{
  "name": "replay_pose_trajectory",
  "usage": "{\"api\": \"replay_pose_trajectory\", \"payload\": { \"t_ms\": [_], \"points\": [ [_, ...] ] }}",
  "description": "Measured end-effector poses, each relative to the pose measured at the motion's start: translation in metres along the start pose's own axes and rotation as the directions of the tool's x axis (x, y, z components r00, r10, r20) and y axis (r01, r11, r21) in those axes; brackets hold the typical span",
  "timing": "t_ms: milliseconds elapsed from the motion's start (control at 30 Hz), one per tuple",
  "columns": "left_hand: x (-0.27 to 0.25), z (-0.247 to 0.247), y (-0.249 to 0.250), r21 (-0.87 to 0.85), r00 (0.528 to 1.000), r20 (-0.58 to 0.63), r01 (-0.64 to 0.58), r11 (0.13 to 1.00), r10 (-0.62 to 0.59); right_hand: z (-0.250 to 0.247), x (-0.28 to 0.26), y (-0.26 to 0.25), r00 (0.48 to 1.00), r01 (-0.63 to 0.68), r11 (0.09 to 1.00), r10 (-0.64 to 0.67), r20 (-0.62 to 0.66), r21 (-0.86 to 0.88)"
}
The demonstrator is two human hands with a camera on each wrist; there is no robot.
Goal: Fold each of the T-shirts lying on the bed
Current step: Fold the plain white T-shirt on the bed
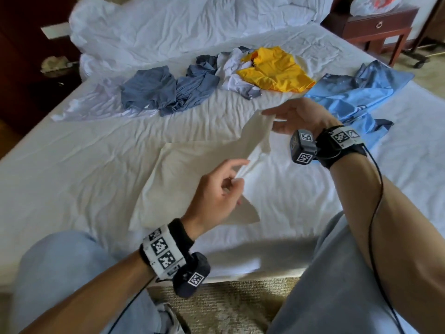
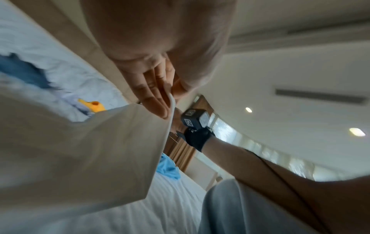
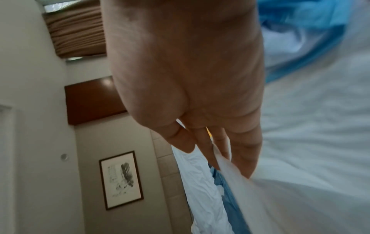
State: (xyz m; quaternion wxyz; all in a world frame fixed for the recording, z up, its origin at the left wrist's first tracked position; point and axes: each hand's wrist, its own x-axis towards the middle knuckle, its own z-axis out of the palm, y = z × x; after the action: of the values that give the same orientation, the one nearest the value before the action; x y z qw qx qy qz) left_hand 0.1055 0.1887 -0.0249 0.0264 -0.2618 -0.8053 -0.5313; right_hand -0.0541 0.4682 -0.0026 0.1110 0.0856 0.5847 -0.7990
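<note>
A cream T-shirt (image 1: 183,179) lies partly flat on the white bed (image 1: 72,165), its right side lifted off the sheet. My left hand (image 1: 231,179) pinches the near part of that raised edge. My right hand (image 1: 272,116) pinches the far part, higher up. The left wrist view has the cream T-shirt (image 2: 90,150) hanging from my left fingers (image 2: 156,101). In the right wrist view the cloth edge (image 3: 236,174) is caught between thumb and fingers. Behind lie grey-blue T-shirts (image 1: 163,90), a white one (image 1: 231,68), a yellow one (image 1: 277,68) and a light blue one (image 1: 349,97).
A crumpled white duvet (image 1: 180,22) fills the head of the bed. A dark wooden nightstand (image 1: 375,30) with a plastic bag stands at the far right. My knees in light jeans (image 1: 60,273) press against the bed's near edge, over beige carpet (image 1: 228,304).
</note>
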Motion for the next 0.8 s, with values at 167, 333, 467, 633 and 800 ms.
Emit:
{"api": "replay_pose_trajectory", "payload": {
  "t_ms": [167, 333, 467, 633, 800],
  "points": [
    [-0.009, -0.066, -0.022, -0.094, 0.963, -0.114, 0.234, 0.968, -0.244, 0.079, 0.022, -0.014, 0.999, 0.050, 0.999, -0.050, 0.005, -0.006],
    [-0.029, -0.107, -0.031, -0.171, 0.890, -0.097, 0.426, 0.889, -0.445, 0.154, 0.041, 0.007, 0.993, 0.038, 0.987, -0.020, 0.116, -0.155],
    [-0.052, -0.131, -0.043, -0.226, 0.818, -0.074, 0.544, 0.808, -0.571, 0.201, 0.056, 0.039, 0.979, 0.051, 0.947, 0.016, 0.204, -0.318],
    [-0.082, -0.162, -0.079, -0.356, 0.685, -0.105, 0.651, 0.671, -0.720, 0.236, 0.068, 0.079, 0.967, 0.085, 0.898, 0.031, 0.254, -0.432],
    [-0.102, -0.181, -0.110, -0.395, 0.606, -0.087, 0.708, 0.586, -0.791, 0.255, 0.079, 0.106, 0.967, 0.081, 0.903, 0.031, 0.252, -0.421]
  ]
}}
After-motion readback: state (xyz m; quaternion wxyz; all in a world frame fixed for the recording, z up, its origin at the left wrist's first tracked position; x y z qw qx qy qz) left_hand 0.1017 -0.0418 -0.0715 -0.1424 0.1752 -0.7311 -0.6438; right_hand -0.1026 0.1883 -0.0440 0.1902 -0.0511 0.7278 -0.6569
